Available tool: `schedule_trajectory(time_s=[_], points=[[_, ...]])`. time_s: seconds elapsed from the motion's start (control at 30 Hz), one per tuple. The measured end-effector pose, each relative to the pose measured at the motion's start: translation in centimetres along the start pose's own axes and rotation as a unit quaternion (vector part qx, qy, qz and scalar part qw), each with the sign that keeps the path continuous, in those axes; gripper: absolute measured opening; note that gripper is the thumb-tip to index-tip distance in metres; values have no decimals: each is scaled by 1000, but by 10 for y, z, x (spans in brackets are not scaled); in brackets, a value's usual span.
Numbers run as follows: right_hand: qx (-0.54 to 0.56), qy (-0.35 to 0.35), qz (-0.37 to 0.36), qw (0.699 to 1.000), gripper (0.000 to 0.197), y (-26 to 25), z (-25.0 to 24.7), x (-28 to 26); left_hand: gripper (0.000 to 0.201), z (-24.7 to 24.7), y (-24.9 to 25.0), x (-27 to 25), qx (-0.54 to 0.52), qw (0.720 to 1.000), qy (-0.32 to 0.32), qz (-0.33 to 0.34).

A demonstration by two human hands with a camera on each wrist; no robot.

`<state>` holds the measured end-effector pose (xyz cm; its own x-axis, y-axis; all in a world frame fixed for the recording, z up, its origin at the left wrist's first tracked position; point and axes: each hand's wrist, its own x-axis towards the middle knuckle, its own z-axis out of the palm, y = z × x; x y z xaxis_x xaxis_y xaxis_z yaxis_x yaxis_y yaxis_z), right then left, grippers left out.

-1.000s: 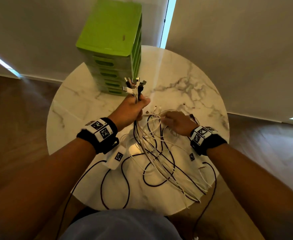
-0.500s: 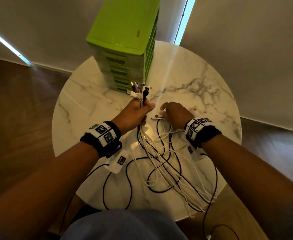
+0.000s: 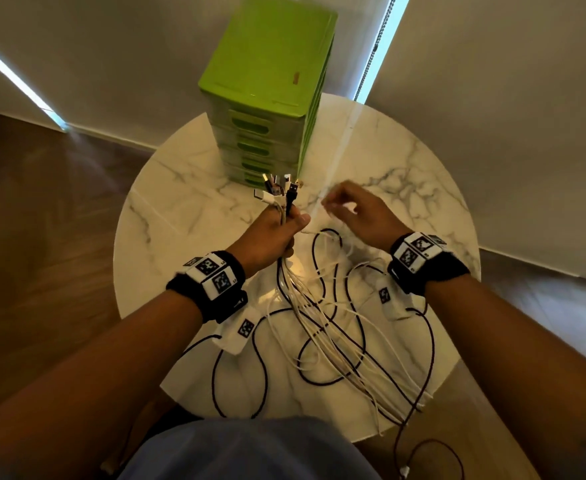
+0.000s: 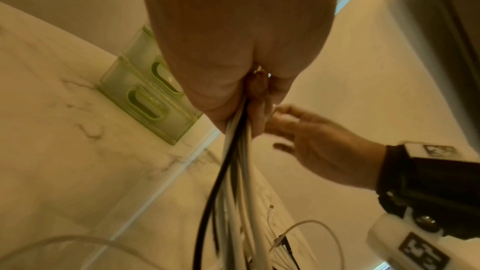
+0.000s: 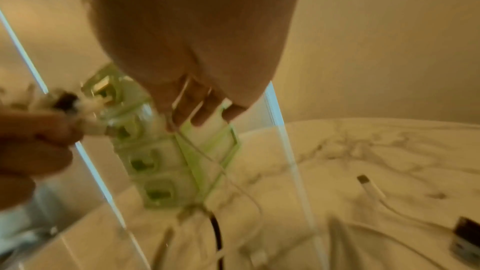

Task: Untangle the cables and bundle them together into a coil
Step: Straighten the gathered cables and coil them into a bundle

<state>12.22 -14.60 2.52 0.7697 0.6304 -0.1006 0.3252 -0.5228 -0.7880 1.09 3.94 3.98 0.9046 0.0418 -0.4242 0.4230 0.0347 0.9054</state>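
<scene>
My left hand (image 3: 277, 233) grips a bundle of white and black cables just below their plug ends (image 3: 277, 190), which stick up above the fist. The bundle (image 4: 233, 171) hangs from the fist down to the table. The rest of the cables lie in a loose tangle (image 3: 336, 323) on the round marble table (image 3: 167, 209), some hanging over its near edge. My right hand (image 3: 353, 213) is raised just right of the plugs, fingers curled. It pinches a thin white cable (image 5: 207, 157) that trails down to the tangle. Its plug end is blurred.
A tall green drawer unit (image 3: 270, 81) stands at the back of the table, right behind the plugs. Loose plug ends (image 5: 363, 180) lie on the marble to the right. Black wrist-camera leads (image 3: 239, 382) loop over the near table edge.
My right hand has lifted off the tangle and moved up towards the plug ends, carrying a thin white cable. My left hand keeps its grip on the bundle.
</scene>
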Motion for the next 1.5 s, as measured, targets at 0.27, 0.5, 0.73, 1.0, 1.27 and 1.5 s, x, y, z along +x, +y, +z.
schedule_trajectory(time_s=[0.27, 0.5, 0.73, 1.0, 1.27, 1.5], points=[[331, 142, 16, 933, 19, -78, -48, -34, 25, 11, 16, -17, -51, 997, -4, 60], [261, 37, 63, 963, 22, -102, 5, -79, 28, 16, 28, -42, -76, 990, -43, 110], [115, 14, 66, 991, 25, -101, 26, -112, 27, 2, 19, -54, -70, 992, -43, 96], [74, 195, 76, 975, 34, -113, 28, -129, 25, 7, 19, -64, -175, 983, -34, 43], [45, 141, 74, 986, 33, -143, 49, -122, 38, 23, 21, -82, -89, 991, -44, 95], [225, 1, 115, 968, 45, -147, 64, -141, 56, 8, 17, -81, -53, 995, 10, 89]])
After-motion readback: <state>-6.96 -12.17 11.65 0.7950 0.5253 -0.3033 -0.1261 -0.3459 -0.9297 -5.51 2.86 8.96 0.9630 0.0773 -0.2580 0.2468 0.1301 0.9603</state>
